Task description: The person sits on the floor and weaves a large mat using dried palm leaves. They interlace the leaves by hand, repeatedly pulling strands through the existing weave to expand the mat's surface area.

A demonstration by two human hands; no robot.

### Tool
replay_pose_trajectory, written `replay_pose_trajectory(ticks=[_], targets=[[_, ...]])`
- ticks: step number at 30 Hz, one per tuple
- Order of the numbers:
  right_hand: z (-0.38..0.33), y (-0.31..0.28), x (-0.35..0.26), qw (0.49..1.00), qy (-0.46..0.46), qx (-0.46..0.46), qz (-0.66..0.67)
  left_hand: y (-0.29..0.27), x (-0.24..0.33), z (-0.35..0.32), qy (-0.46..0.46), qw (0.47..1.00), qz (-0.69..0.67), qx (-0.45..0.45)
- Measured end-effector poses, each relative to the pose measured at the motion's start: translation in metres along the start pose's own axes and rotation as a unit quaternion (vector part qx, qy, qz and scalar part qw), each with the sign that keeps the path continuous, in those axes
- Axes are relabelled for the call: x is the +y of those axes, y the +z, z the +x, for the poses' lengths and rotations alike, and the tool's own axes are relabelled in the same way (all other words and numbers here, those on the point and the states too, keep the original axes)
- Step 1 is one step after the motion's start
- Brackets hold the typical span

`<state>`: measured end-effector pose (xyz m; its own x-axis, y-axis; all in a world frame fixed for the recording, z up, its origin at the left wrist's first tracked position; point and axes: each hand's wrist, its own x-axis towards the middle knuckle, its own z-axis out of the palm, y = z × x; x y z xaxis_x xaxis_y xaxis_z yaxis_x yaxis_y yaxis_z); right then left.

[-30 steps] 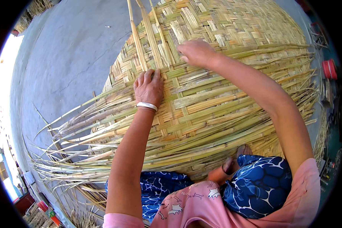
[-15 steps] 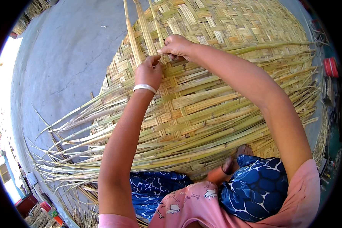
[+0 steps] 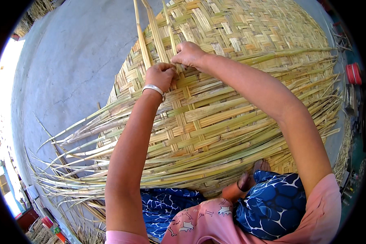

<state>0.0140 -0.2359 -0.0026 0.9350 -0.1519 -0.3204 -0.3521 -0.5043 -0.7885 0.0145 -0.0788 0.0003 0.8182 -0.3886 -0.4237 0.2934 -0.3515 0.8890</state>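
**Mat weave: far part done, near edge loose**

Landmark: woven mat (image 3: 248, 101). On its near edge, my foot (image 3: 254, 173). Near and left edges are unwoven loose strips (image 3: 81, 162), too many to count. Mid-mat, left hand (image 3: 160, 76) and right hand (image 3: 189, 53), both clenched on one upright strip (image 3: 173, 40). Three upright strips stick out beyond them. Far part looks fully woven.

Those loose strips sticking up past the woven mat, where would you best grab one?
Pinch a strip low, just above the mat's woven edge, coming from the near side as the left hand and right hand do. The free ends are long, thin and likely bend.
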Motion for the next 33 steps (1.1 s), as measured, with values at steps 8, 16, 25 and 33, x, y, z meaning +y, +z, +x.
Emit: replay_pose_trajectory(ticks=[8, 16, 25, 33], targets=[[-0.011, -0.002, -0.018, 0.991, 0.079, -0.085, -0.063, -0.015, -0.018, -0.034, 0.001, 0.992, -0.114, 0.054], [-0.016, 0.003, -0.01, 0.975, 0.136, -0.058, 0.163, -0.012, -0.052, -0.057, 0.081, 0.991, 0.024, 0.106], [-0.024, 0.009, -0.004, 0.989, 0.04, -0.078, 0.118, -0.011, -0.055, -0.051, 0.07, 0.976, 0.162, 0.127], [-0.029, 0.005, 0.014, 0.991, -0.113, -0.018, -0.073, -0.008, -0.047, -0.055, 0.098, 0.962, 0.216, 0.138]])
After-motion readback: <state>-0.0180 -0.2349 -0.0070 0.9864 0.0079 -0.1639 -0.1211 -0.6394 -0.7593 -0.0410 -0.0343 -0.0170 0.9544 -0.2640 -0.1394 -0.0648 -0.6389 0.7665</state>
